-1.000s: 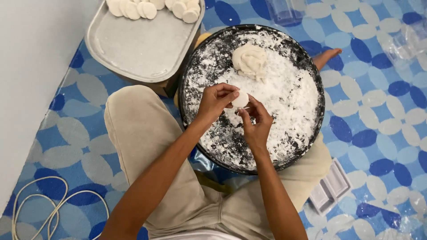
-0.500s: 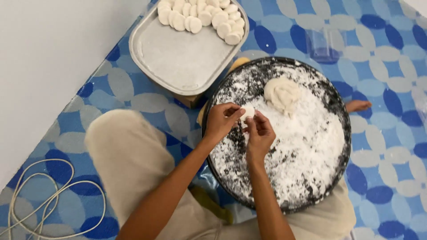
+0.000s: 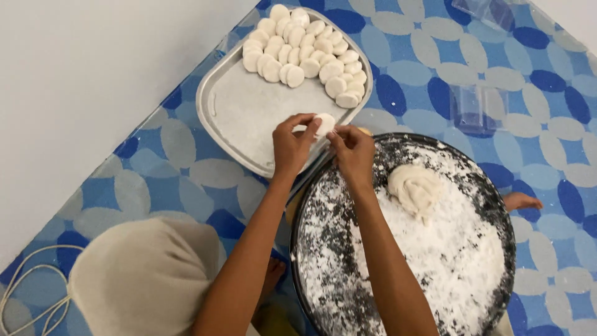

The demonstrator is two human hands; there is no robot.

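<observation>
Both hands meet over the near right corner of a square metal tray (image 3: 249,118), and between them sits a small round dough disc (image 3: 324,124). The left hand (image 3: 292,146) curls around the disc from the left, thumb and forefinger bent into a narrow pinch that touches its edge. The right hand (image 3: 354,152) comes in from the right, its fingertips pressed against the disc's lower right side; the other fingers are folded in close. Neither hand is spread wide: each is closed just enough to grip the thin piece, which is held above the tray's bare floured surface, not lying on it.

On the far side of the tray, overlapping rows of finished white dough rounds (image 3: 305,50) fill the far right part, well apart from the held disc. To the right of the hands and nearer lies a large round dark pan (image 3: 491,205) dusted thickly with white flour, its rim just beside the tray's near right edge. A lump of dough (image 3: 413,186) rests in the flour on the pan's far side, near the right wrist. All of this sits on a blue patterned floor covering (image 3: 155,186), with the person's beige-clad knee (image 3: 143,280) at the near left.
</observation>
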